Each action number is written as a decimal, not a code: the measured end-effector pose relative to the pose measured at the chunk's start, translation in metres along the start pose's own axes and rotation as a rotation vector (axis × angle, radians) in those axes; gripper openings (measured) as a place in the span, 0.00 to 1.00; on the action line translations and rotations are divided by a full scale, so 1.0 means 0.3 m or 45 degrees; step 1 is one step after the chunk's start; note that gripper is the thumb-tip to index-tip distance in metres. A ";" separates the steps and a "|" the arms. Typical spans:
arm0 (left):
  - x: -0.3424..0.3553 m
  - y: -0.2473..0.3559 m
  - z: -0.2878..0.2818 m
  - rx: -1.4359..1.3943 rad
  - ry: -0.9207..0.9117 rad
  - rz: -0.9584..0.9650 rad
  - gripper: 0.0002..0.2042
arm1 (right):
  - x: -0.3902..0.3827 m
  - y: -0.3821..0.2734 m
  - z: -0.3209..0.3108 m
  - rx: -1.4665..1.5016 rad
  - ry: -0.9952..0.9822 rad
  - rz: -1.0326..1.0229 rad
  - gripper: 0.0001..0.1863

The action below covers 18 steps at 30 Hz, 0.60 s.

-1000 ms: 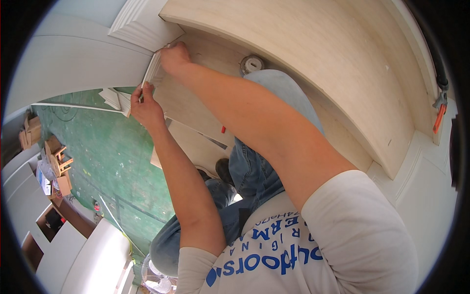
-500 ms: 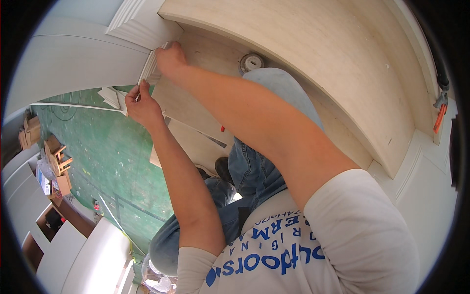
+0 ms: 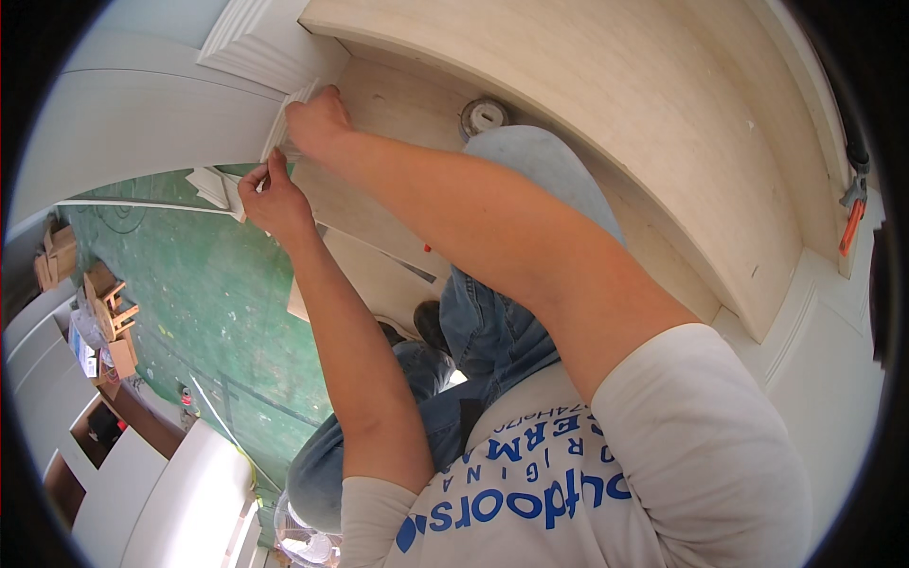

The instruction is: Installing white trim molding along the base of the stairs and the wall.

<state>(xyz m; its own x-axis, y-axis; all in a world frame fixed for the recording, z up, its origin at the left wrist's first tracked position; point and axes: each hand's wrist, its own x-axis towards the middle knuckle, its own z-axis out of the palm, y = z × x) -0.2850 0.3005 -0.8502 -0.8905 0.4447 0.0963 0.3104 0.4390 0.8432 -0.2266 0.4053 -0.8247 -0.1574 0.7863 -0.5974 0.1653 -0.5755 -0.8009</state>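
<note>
A short strip of white grooved moulding (image 3: 276, 133) lies along the edge of the white panel (image 3: 170, 112), at the upper left. Its lower end is at the pinched thumb and fingers of my left hand (image 3: 276, 201). Higher up the same strip, my right hand (image 3: 319, 123) is closed over it with curled fingers, hiding part of its face. Just above, a wider piece of stepped white moulding (image 3: 248, 40) runs along the panel. My right forearm crosses in front of the pale wooden board (image 3: 379, 104).
A round grey-and-white object (image 3: 486, 115) rests by my knee. White offcuts (image 3: 210, 187) lie beyond my left hand, over the green floor (image 3: 189, 275). A wooden stool (image 3: 114, 310) and a fan (image 3: 308, 541) stand to the left. An orange-handled clamp (image 3: 853, 222) hangs at right.
My right hand has slid slightly left and down along the moulding strip. My left hand has moved only a little, still at the strip's lower end.
</note>
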 end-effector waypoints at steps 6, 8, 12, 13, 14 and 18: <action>-0.003 -0.016 0.019 -0.095 -0.031 -0.008 0.20 | 0.017 0.012 0.002 -0.044 0.034 -0.029 0.30; -0.002 -0.032 0.014 -0.107 -0.023 0.002 0.20 | 0.016 0.015 0.007 -0.086 0.028 -0.071 0.33; -0.010 -0.037 0.018 -0.049 -0.007 0.010 0.18 | 0.032 0.039 -0.002 -0.083 0.072 -0.174 0.32; -0.013 -0.032 0.021 -0.051 -0.004 0.009 0.18 | 0.052 0.039 -0.008 -0.117 0.049 -0.211 0.36; -0.013 -0.035 0.019 -0.106 -0.009 0.032 0.17 | 0.060 0.039 -0.007 -0.150 0.022 -0.248 0.40; -0.012 -0.048 0.006 -0.234 0.014 0.086 0.16 | 0.063 0.054 0.009 -0.151 -0.007 -0.293 0.40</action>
<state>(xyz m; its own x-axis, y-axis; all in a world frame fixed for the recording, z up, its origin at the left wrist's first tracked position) -0.2857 0.2939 -0.8636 -0.8733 0.4597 0.1610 0.3048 0.2579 0.9169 -0.2296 0.4102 -0.8490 -0.2093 0.8921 -0.4004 0.2376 -0.3508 -0.9058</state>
